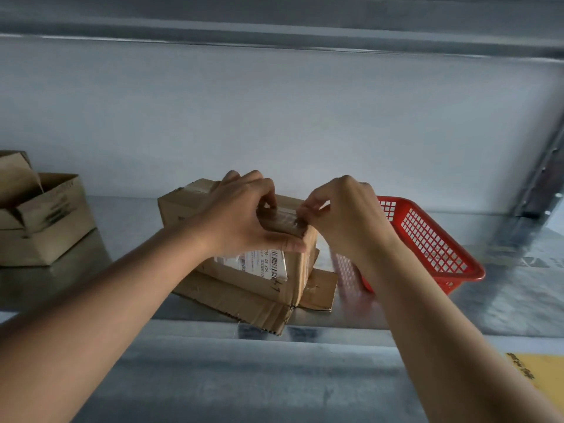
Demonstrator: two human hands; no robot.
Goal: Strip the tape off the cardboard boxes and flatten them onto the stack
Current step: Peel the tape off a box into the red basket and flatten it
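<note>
A shelf of dull grey galvanised metal [457,303] is seen from above and in front, its top surface faintly reflective and its front lip running across the lower part of the view. A plain pale grey wall [274,117] closes off the back, and the underside of another metal shelf [274,13] spans the top. A perforated steel upright [540,184] is seen at the right rear corner.

In the middle of the shelf a closed brown cardboard box with a white barcoded shipping label [256,261] is set on a stack of flattened brown cardboard sheets [244,300]; the stack's near corner juts slightly past the shelf's front lip. A strip of clear glossy tape [282,216] is seen along the box's top right edge.

The box is gripped by the left hand [241,215], fingers curled over its top and thumb pressed against its near face just above the label. The tape is pinched at the box's right top corner by the fingertips of the right hand [345,215]. The two hands are held close together, almost touching.

Just right of the box, a red plastic lattice-walled basket [433,239] is set on the shelf, partly hidden by the right forearm. At the far left, several open brown cardboard boxes [45,221] are nested together. Below the shelf at lower right, a yellow sheet with dark printing [531,374] is partly visible.
</note>
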